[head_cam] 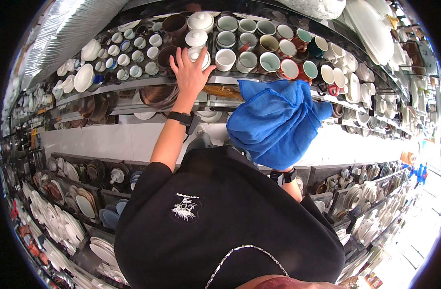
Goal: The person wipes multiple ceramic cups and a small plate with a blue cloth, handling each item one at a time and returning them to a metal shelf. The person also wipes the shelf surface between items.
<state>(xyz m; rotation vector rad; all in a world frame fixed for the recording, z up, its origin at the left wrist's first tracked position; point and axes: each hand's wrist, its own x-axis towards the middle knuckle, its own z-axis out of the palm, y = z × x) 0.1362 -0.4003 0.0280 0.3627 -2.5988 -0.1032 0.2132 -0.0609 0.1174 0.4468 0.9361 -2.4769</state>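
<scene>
My left hand (191, 72) reaches over the shelf's front edge with its fingers spread. It lies over the near side of a small white lidded pot (195, 55), whose knob shows between the fingers. Just left of the fingers is a dark brown cup (167, 57). A blue cloth (273, 121) hangs in loose folds over my right hand, which is gripping it. Most of that hand is hidden, and only the wrist (286, 170) shows below the cloth. The cloth's upper edge is close to a red-rimmed mug (289, 69) and a brown mug with a pale green inside (309, 70).
Two more white lidded pots (196, 37) stand behind. Small cups (135, 71) crowd the left, with mugs (247, 61) on the right. Lower shelves hold wooden bowls (92, 106). Racks of plates (85, 206) flank my body from behind. Crinkled silver sheeting (79, 32) hangs upper left.
</scene>
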